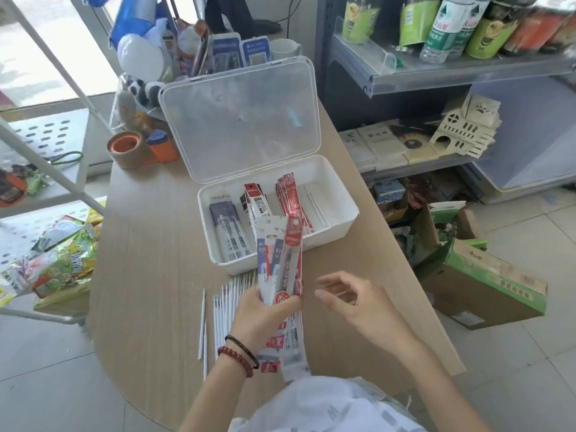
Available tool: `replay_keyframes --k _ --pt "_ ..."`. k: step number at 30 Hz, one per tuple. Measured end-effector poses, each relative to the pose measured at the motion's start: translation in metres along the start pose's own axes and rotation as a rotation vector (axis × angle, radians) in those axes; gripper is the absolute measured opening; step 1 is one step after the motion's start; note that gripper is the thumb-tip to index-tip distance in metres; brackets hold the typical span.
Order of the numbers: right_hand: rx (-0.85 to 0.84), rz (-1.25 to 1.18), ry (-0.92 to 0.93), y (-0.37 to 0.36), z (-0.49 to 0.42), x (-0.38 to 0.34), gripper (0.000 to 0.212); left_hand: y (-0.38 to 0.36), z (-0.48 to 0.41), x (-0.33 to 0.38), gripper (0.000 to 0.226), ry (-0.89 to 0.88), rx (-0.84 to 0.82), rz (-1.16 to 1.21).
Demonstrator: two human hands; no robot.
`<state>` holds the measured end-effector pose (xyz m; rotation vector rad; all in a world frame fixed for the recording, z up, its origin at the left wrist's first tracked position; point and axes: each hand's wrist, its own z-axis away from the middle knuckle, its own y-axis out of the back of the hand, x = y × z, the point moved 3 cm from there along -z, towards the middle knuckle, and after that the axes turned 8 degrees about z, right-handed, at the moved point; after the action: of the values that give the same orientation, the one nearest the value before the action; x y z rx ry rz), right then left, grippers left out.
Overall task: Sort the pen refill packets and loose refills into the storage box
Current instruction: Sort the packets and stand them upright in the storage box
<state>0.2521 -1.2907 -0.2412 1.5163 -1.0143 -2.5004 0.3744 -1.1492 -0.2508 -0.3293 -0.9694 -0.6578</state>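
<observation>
White plastic storage box [341,226], lid open; loose white refills [227,302] lie before it. Left hand [265,313] grips fanned red-and-blue refill packets [280,260] — right hand [352,304] beside them, fingers spread, empty.

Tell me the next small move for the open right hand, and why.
Probably the right hand should pinch the red packet off the fan of packets gripped by the left hand. It hovers open right beside the fan, the red packet sits on that side, and the storage box already holds a stack of red packets to join.
</observation>
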Motion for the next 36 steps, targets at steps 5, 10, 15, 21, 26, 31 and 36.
replay_keyframes --k 5,10,15,21,26,31,36 --pt "-0.098 -0.154 0.073 -0.007 -0.017 -0.033 0.024 0.013 -0.001 0.033 0.014 -0.053 0.02 0.204" --pt "-0.078 -0.205 0.105 -0.006 -0.036 -0.053 0.026 0.027 -0.01 0.052 0.021 -0.06 0.057 0.299" --pt "-0.075 -0.218 0.074 -0.009 -0.05 -0.061 0.033 0.03 -0.016 0.059 0.026 -0.094 0.066 0.259" --pt "-0.079 -0.261 0.064 -0.014 -0.057 -0.062 0.035 0.034 -0.018 0.059 0.028 -0.182 0.099 0.199" --pt "-0.103 -0.304 0.044 -0.017 -0.058 -0.064 0.046 0.036 -0.023 0.054 0.029 -0.185 0.105 0.218" --pt "-0.037 -0.286 0.051 -0.013 -0.062 -0.063 0.024 0.04 -0.029 0.05 0.021 -0.188 0.112 0.297" --pt "-0.023 -0.291 0.069 -0.005 -0.072 -0.066 0.018 0.044 -0.036 0.057 0.022 -0.192 0.12 0.273"
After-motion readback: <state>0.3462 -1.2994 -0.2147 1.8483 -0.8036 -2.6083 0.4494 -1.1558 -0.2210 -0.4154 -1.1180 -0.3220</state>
